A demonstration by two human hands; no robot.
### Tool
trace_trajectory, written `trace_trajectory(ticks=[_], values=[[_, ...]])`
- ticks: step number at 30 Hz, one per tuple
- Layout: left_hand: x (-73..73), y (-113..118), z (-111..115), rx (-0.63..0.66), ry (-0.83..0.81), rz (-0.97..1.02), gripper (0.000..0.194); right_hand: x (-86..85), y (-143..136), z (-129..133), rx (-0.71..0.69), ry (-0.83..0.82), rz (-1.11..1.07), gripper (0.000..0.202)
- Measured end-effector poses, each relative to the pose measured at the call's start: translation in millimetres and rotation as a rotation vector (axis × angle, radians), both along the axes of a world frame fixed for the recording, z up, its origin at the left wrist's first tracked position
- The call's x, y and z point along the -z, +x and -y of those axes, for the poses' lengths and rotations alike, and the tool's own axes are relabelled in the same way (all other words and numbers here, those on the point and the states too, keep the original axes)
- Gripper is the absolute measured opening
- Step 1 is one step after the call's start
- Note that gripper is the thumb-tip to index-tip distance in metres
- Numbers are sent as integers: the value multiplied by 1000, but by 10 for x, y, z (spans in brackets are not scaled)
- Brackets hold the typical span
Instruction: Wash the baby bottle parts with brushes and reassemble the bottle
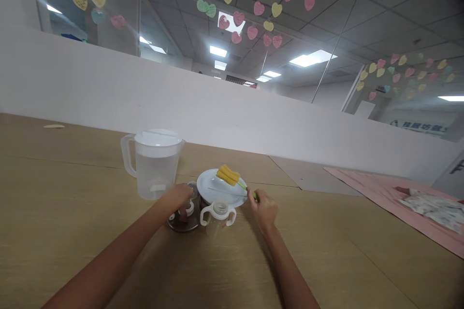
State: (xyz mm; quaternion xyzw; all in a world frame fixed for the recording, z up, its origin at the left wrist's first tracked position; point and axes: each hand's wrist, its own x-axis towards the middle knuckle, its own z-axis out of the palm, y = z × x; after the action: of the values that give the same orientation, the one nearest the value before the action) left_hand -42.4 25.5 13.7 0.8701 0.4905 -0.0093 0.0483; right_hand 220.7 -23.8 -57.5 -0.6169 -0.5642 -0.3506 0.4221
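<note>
My right hand [264, 208] is closed round the green handle of a sponge bottle brush [228, 175]. Its yellow sponge head is over a white shallow bowl [207, 184]. My left hand [180, 201] reaches down over a dark, shiny round tray [181, 224], fingers bent beside a small white ring-shaped part [189, 209]; what they grip is partly hidden. Between my hands, in front of the bowl, stands a clear baby bottle [216, 224] with two white handles and an uncapped neck. A translucent lidded pitcher [156, 169] is behind my left hand, with its handle to the left.
A tan-covered table [90, 193] extends up to a low white wall [203, 111] with glass above it. On the right, a patterned cloth [435, 207] lies on a pink mat [384, 193]. One flat pale piece [54, 126] rests at the far left.
</note>
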Motion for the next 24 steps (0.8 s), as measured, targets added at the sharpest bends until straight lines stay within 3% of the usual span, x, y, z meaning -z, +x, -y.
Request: trace_trajectory(ticks=[4, 9, 14, 24], values=[[-246, 28, 188, -1, 9, -142, 41, 10, 1, -9, 7, 10, -6, 51], [-396, 153, 484, 196, 22, 14, 64, 19, 4, -21, -15, 14, 2, 51], [-380, 284, 620, 304, 22, 94, 64, 22, 7, -27, -4, 21, -1, 52], [-253, 380, 534, 394, -95, 273, 37, 30, -1, -18, -31, -7, -52, 51]])
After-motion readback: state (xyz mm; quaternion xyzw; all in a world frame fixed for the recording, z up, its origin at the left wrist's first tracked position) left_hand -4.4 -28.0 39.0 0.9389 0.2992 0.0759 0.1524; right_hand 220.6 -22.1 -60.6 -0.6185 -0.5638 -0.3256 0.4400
